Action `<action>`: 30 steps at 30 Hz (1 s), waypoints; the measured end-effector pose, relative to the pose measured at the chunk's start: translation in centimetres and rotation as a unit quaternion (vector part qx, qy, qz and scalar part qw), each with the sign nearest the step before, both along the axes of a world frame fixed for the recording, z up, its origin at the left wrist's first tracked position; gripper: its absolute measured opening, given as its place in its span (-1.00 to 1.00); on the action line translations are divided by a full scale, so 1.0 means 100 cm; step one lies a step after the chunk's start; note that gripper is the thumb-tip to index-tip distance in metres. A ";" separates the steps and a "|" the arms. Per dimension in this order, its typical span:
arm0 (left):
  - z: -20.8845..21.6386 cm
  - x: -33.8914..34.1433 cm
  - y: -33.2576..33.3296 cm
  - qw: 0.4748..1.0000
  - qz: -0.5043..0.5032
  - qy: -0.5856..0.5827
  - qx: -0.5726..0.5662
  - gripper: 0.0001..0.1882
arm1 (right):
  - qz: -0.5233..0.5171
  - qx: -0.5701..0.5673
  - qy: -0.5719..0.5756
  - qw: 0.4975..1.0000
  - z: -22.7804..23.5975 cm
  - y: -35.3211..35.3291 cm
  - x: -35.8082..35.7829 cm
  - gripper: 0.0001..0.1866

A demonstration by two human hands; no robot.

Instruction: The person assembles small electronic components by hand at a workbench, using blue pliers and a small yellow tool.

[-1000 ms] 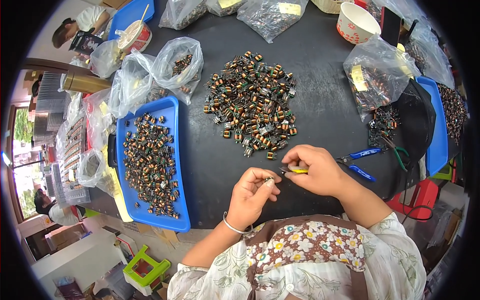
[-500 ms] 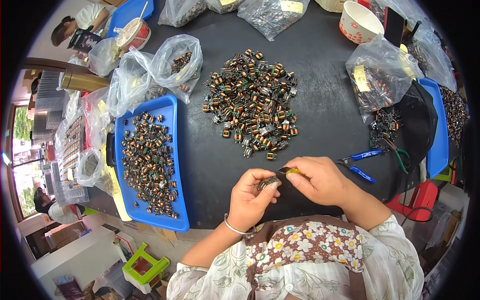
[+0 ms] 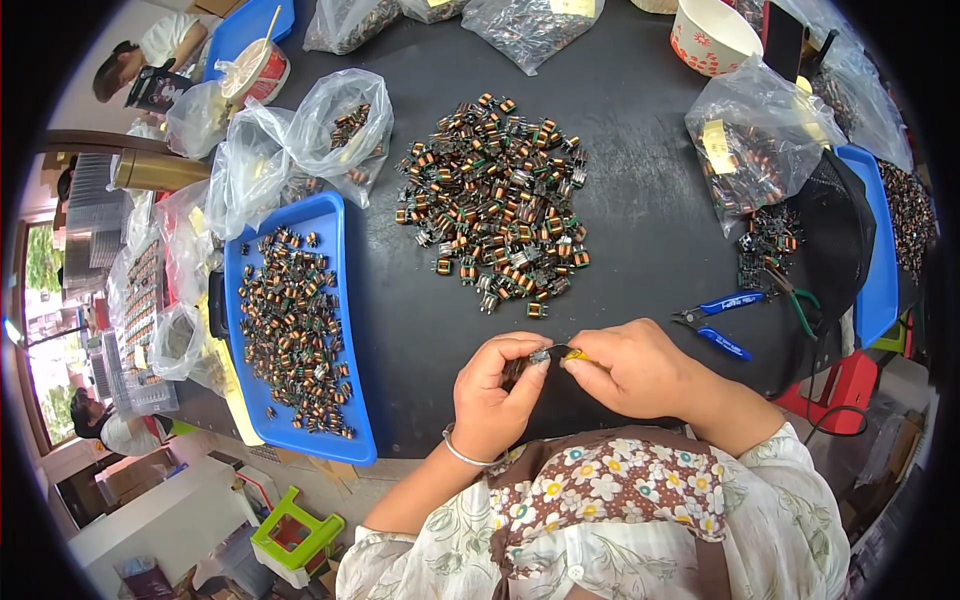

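The left hand (image 3: 492,398) pinches 1 small component (image 3: 541,357) between thumb and forefinger, nearer the body than the loose pile (image 3: 500,200) on the worktop (image 3: 640,190); the right hand (image 3: 640,370) grips a yellow-handled tool (image 3: 575,355), its dark tip at the component. Best, I'd judge: pinch firmly, angle the tip away from that thumb, use short, light strokes
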State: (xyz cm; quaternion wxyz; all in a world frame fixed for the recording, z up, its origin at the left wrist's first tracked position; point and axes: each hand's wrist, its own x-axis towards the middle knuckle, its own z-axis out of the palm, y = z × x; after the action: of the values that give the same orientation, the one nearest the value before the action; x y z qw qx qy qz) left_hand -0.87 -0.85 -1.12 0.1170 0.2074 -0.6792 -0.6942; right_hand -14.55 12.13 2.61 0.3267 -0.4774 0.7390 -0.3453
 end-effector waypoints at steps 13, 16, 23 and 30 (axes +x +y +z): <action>0.001 -0.001 -0.001 0.992 -0.024 -0.005 -0.120 -0.84 | 0.027 0.034 0.018 0.999 0.000 0.001 0.001 -0.80; 0.001 -0.001 0.000 0.992 -0.026 -0.009 -0.127 -0.84 | 0.028 0.032 0.054 0.998 -0.001 0.002 -0.001 -0.83; 0.009 -0.001 0.001 0.998 -0.004 -0.053 0.025 -0.85 | 0.042 0.035 0.093 0.994 0.002 0.004 -0.002 -0.89; 0.014 0.002 -0.006 0.971 -0.021 -0.063 0.231 -0.80 | -0.029 -0.059 0.075 0.995 -0.009 0.003 -0.007 -0.92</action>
State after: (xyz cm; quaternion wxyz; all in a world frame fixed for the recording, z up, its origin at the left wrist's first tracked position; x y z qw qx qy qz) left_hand -0.64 -1.44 0.27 0.0081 0.2582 -0.5103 -0.8203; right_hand -15.29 12.47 1.66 0.2316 -0.4990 0.7531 -0.3608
